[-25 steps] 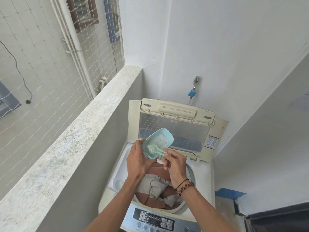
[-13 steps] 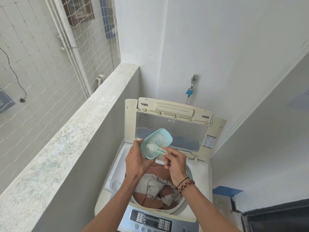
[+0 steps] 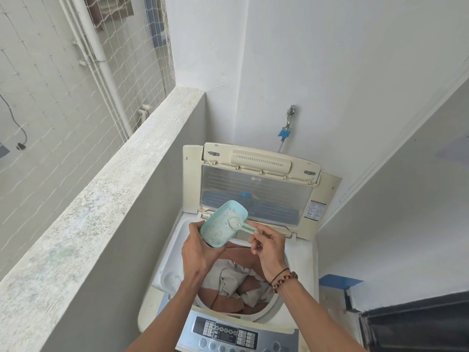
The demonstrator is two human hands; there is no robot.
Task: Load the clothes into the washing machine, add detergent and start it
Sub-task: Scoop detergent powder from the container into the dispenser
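A cream top-loading washing machine stands with its lid raised against the wall. Brown and beige clothes fill the drum. My left hand grips a pale teal detergent tub from below and holds it tilted over the drum's far rim. My right hand pinches the handle of a small teal spoon whose bowl carries white powder over the tub's right edge. The control panel lies at the machine's front edge.
A grey concrete parapet topped by netting runs along the left. A tap with a blue hose fitting sits on the white wall behind the lid. A dark object stands at the lower right, beside a blue strip.
The spoon with powder has moved from the middle of the tub to its right edge. The tub has tipped a little flatter. Both hands stay over the drum.
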